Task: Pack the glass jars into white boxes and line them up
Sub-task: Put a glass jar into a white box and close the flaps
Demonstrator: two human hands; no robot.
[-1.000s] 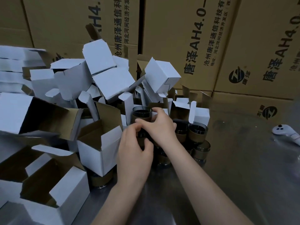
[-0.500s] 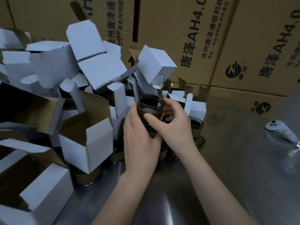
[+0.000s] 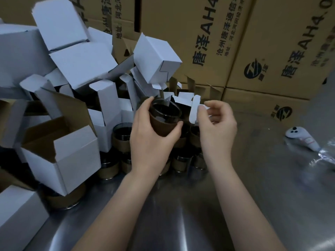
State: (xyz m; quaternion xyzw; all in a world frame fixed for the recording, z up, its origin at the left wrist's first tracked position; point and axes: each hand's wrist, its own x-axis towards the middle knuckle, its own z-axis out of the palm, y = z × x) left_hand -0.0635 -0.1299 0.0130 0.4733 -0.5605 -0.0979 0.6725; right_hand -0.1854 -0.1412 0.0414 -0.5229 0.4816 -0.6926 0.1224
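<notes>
My left hand [image 3: 148, 140] grips a glass jar [image 3: 164, 119] with a brown sleeve, lifted above the table and tilted so its open mouth faces me. Just right of it, my right hand [image 3: 217, 129] has its fingers curled and pinches the flap of a small white box [image 3: 194, 111]. Several more glass jars [image 3: 121, 136] stand on the metal table below my hands, partly hidden by them. An open white box [image 3: 59, 156] sits tilted to the left, resting on another jar [image 3: 65, 200].
A heap of empty white boxes [image 3: 81, 60] fills the left and back. Large brown cartons [image 3: 208, 42] form a wall behind. A white controller [image 3: 301, 138] and a clear plastic bag [image 3: 328, 156] lie on the metal table [image 3: 253, 196] at right.
The jar came up off the cluster, held in both hands. My right hand then let go of it and moved right to the white box flap; my left hand keeps the jar.
</notes>
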